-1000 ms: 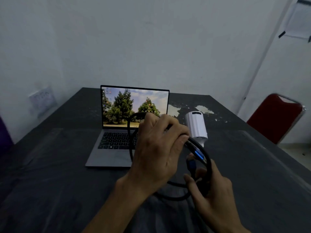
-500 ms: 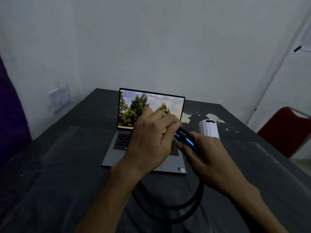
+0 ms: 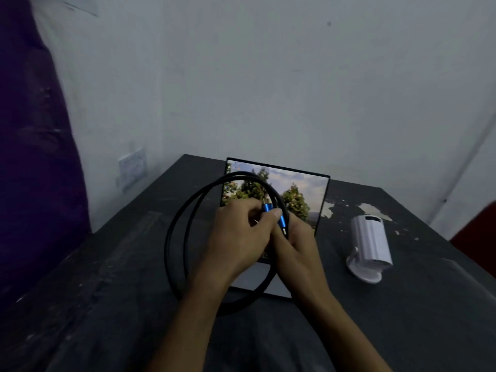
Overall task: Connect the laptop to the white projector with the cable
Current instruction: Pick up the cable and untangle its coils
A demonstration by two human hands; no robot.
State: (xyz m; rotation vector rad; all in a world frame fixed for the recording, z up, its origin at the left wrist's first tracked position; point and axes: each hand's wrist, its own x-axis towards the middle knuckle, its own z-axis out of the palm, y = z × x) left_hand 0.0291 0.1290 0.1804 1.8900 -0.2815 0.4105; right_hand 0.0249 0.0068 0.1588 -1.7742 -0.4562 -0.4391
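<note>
Lifted now, coiled cable (image 3: pixel 185 229) apparently pinched between both hands, plugs uppermost.

I can't read any words or numbers here. The laptop (image 3: pixel 273 200) screen shows a picture of trees with some tiny icons down its left edge, but they are too small and blurry for me to read. The white projector (image 3: pixel 371 242) has no label I can make out. A pale plate on the wall (image 3: pixel 132 167) has marks that are too blurry.
</note>
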